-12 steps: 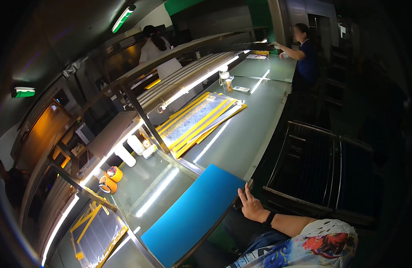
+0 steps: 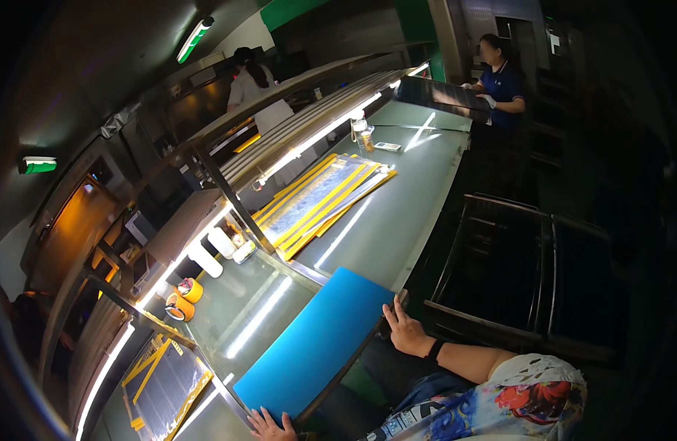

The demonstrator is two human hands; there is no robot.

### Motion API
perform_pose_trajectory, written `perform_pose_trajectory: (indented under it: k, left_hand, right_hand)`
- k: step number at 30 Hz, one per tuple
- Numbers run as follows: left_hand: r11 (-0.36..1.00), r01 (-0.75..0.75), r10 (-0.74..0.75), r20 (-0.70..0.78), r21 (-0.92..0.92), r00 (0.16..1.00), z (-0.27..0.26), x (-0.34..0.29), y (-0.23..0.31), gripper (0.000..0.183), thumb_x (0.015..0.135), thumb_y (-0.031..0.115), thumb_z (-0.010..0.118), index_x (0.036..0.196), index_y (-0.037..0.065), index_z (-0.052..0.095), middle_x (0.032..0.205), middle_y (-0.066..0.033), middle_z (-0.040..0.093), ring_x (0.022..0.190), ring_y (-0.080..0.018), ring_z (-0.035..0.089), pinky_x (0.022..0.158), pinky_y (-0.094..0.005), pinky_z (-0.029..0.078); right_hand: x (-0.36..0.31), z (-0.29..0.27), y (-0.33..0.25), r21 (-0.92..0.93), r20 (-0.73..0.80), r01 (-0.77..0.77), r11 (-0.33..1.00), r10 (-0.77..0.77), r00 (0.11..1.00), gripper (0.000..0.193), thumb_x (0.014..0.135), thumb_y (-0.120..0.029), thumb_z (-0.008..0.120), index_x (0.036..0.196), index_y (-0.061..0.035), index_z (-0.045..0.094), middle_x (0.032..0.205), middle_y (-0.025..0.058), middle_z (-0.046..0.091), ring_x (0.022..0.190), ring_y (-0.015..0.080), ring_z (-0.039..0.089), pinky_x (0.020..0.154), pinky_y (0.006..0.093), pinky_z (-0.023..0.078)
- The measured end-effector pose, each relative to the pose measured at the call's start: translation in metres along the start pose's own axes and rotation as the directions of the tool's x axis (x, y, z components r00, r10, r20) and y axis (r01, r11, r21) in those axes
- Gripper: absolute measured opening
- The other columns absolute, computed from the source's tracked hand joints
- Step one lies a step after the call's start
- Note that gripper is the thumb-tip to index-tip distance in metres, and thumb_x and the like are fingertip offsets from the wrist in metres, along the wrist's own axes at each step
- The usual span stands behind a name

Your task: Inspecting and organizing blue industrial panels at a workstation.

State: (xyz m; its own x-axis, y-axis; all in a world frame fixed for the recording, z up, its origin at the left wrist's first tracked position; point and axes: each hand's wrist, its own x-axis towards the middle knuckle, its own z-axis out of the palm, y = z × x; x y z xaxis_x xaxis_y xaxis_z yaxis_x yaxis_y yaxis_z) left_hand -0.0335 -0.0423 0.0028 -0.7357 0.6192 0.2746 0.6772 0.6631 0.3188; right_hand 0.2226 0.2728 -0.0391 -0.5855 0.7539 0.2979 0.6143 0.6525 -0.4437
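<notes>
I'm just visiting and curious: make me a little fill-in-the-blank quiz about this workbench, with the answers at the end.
1. The left hand and right hand are at opposite ends of a sheet coloured ____.
2. The dark band is worn on the ____ wrist.
3. The panels lying on the table have strips coloured ____.
4. The co-worker with a dark panel stands by the table's ____ end.

Missing words: blue; right; yellow; far.

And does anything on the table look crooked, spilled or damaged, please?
Slightly, yes: the yellow-edged sheets beyond the blue sheet are piled unevenly, their edges not lined up. The blue sheet looks smooth; no spill or damage stands out.
</notes>
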Motion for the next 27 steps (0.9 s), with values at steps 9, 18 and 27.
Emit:
perform_pose_trajectory:
  k: [9,18,27]
  left_hand:
    - [0.973,-0.015,0.018,-0.011,0.229,1.000,0.011,-0.002,0.012,0.055,0.092,0.038,0.046,0.131,0.001,0.047,0.144,-0.0211,0.034,0.138,-0.0348,0.020,0.113,-0.0469,0.014]
    - [0.971,-0.068,0.081,-0.046,0.229,0.996,0.025,-0.005,-0.005,0.049,0.093,0.034,0.045,0.130,0.003,0.048,0.139,-0.0208,0.040,0.136,-0.0330,0.026,0.112,-0.0478,0.016]
    - [0.977,0.005,0.031,-0.163,0.215,0.986,0.033,-0.011,-0.020,0.033,0.094,0.025,0.046,0.117,0.006,0.060,0.119,-0.0195,0.058,0.097,-0.0372,0.059,0.082,-0.0414,0.049]
  right_hand:
    - [0.002,0.013,0.010,-0.041,0.002,-0.009,0.999,0.009,1.000,0.067,0.077,-0.003,0.048,0.140,0.0028,0.027,0.141,0.0402,0.013,0.116,0.0468,0.048,0.088,0.0406,0.050]
    - [0.002,0.005,0.014,-0.071,-0.053,0.018,0.997,-0.022,0.998,0.059,0.077,-0.006,0.050,0.135,-0.0007,0.039,0.141,0.0337,0.023,0.117,0.0407,0.048,0.084,0.0409,0.051]
    - [0.004,0.001,0.009,0.028,-0.069,0.087,0.996,-0.084,0.994,0.053,0.075,-0.007,0.051,0.127,-0.0020,0.049,0.141,0.0152,0.039,0.102,0.0347,0.055,0.078,0.0410,0.051]
